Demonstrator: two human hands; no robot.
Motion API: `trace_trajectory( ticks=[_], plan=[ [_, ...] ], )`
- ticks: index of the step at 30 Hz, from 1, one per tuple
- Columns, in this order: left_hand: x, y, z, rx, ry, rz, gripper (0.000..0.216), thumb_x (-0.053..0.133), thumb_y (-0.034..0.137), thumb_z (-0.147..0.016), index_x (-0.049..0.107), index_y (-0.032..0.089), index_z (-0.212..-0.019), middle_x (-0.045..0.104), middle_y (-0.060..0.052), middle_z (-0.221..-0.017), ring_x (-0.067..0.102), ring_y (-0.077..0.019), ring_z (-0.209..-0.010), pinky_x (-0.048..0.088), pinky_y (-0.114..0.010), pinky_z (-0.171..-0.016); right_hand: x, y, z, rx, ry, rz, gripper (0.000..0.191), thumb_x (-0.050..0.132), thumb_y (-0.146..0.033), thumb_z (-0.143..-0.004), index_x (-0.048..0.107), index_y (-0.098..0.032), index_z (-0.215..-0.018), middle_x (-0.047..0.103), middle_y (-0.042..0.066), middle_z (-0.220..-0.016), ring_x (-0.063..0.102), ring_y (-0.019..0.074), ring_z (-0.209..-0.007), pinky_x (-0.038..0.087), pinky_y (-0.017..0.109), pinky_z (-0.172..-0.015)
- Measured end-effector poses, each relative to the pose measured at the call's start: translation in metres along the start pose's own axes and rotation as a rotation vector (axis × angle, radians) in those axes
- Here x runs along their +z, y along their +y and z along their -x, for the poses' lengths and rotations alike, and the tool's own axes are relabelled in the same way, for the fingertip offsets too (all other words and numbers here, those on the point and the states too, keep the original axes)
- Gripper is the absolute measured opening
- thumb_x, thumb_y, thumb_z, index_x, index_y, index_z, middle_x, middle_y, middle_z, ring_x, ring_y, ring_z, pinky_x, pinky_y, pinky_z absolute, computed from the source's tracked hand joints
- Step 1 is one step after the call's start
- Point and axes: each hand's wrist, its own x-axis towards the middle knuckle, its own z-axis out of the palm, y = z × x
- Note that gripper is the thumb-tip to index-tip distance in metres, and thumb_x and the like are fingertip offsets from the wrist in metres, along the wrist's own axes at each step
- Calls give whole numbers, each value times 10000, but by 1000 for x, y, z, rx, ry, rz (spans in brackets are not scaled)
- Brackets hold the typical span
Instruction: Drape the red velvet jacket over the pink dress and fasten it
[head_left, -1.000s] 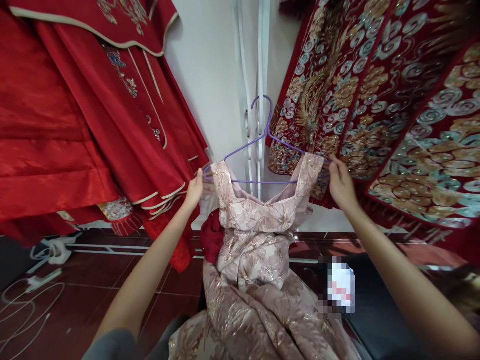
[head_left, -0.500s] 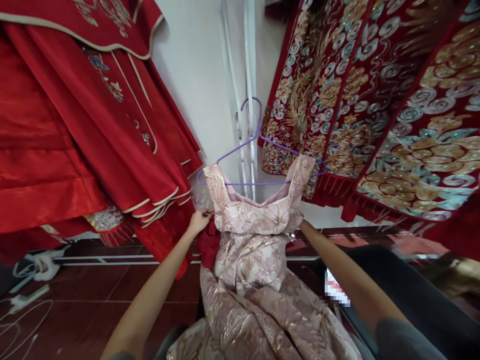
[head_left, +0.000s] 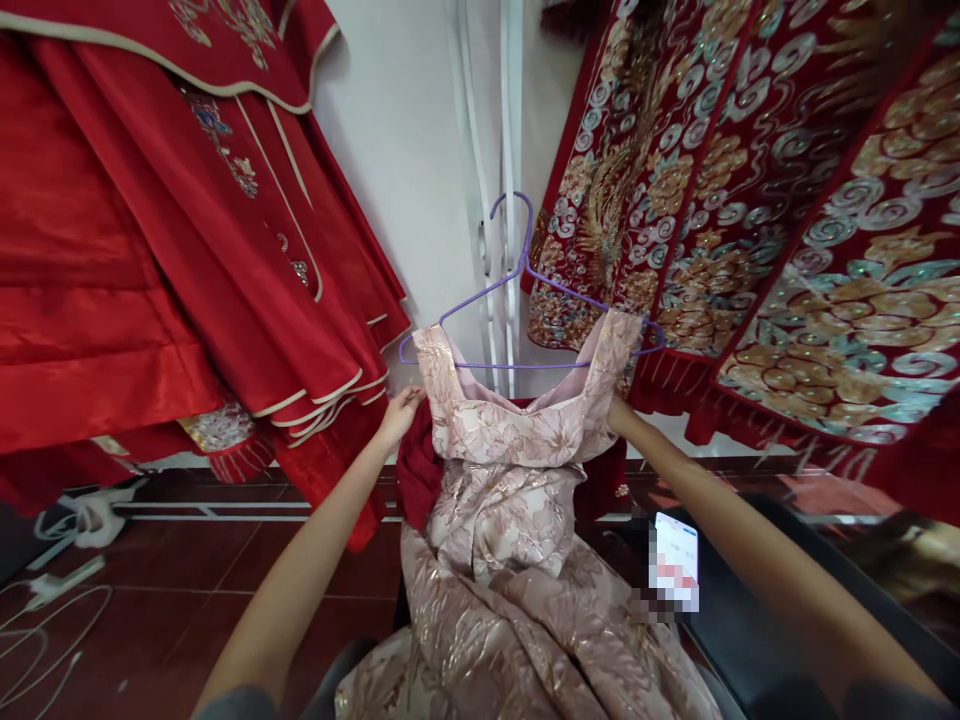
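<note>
A pale pink dress (head_left: 514,435) with a gold floral pattern hangs from a purple hanger (head_left: 480,297), its shoulder straps over the hanger's arms. Its skirt (head_left: 517,640) spreads down toward me. Behind the bodice is a dark red cloth garment (head_left: 417,480), showing on both sides of it. On the left, my left hand (head_left: 402,412) is closed, with the fingertips pinching the upper edge of the red cloth beside the strap. My right hand (head_left: 619,416) reaches behind the right strap; its fingers are hidden by the dress.
Red garments (head_left: 300,240) hang at the left, and heavily embroidered red ones (head_left: 720,220) at the right. A lit phone (head_left: 676,550) lies on a black surface (head_left: 787,600) by my right arm. White cables (head_left: 56,640) lie on the tiled floor at left.
Both hands have moved up a little along the sides of the bodice. The dark red cloth has risen behind the dress and now shows at the right too. The phone is more fully visible.
</note>
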Motion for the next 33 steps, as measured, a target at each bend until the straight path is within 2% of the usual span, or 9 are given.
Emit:
trace_trajectory(
  ticks=[3, 6, 12, 18, 21, 25, 28, 30, 33],
  plan=[
    [-1, 8, -11, 8, -1, 65, 394, 596, 532, -739, 638, 170, -889, 711, -64, -939, 631, -204, -895, 467, -304, -859, -16, 9, -17, 39, -36, -25, 139, 731, -176, -689, 696, -159, -823, 725, 46, -884, 660, 204, -834, 520, 360, -857],
    [-7, 14, -28, 34, -47, 102, 444, 671, 548, -674, 665, 165, -897, 715, -70, -964, 629, -217, -940, 452, -329, -913, -36, 15, -24, 99, 13, -46, 199, 677, -73, -564, 686, -168, -738, 726, 21, -783, 659, 214, -814, 502, 371, -894],
    [-28, 43, -68, 52, -127, 131, 497, 794, 548, -528, 699, 152, -812, 724, -73, -898, 635, -243, -947, 441, -377, -951, -66, 12, -27, 259, 120, -168, 66, 645, -176, -648, 660, -203, -706, 687, 6, -658, 634, 162, -637, 545, 319, -751],
    [-31, 107, -75, 299, 29, 40, 381, 665, 526, -739, 677, 179, -894, 707, -40, -928, 627, -197, -901, 463, -315, -886, -79, -13, -35, 474, 44, -577, 168, 616, -330, -728, 557, -208, -629, 552, -12, -462, 412, 106, -332, 400, 249, -364],
    [-23, 136, -54, 533, 235, -159, 321, 538, 474, -869, 654, 177, -911, 688, -50, -928, 622, -186, -903, 457, -291, -869, -78, -37, -42, 344, 170, -596, 169, 560, -329, -752, 541, -218, -626, 554, -2, -470, 444, 125, -357, 392, 261, -368],
    [-13, 156, -13, 693, 567, -415, 320, 397, 398, -966, 629, 187, -1031, 660, -77, -1048, 602, -188, -996, 424, -298, -916, -83, -73, -39, 103, 407, -599, 151, 483, -329, -792, 583, -217, -773, 681, 57, -742, 638, 182, -673, 504, 299, -606],
    [-12, 159, 12, 741, 529, -509, 319, 380, 383, -976, 626, 191, -1037, 668, -76, -1041, 618, -180, -984, 442, -279, -883, -95, -93, -25, -15, 437, -461, 190, 628, -294, -723, 614, -212, -894, 691, 65, -918, 638, 170, -809, 493, 289, -739],
    [-14, 158, 23, 729, 422, -593, 302, 412, 400, -961, 610, 208, -1084, 675, -68, -1070, 630, -188, -986, 457, -279, -854, -102, -100, -16, -191, 441, -209, 295, 735, -244, -643, 631, -201, -916, 687, 75, -963, 629, 170, -849, 480, 290, -799],
    [-17, 157, 29, 625, 258, -763, 356, 522, 449, -895, 557, 238, -1180, 684, -66, -1089, 657, -235, -949, 479, -309, -783, -104, -103, -10, -354, 461, 162, 263, 741, -211, -659, 639, -181, -900, 696, 100, -967, 630, 184, -857, 477, 312, -828]
  ],
)
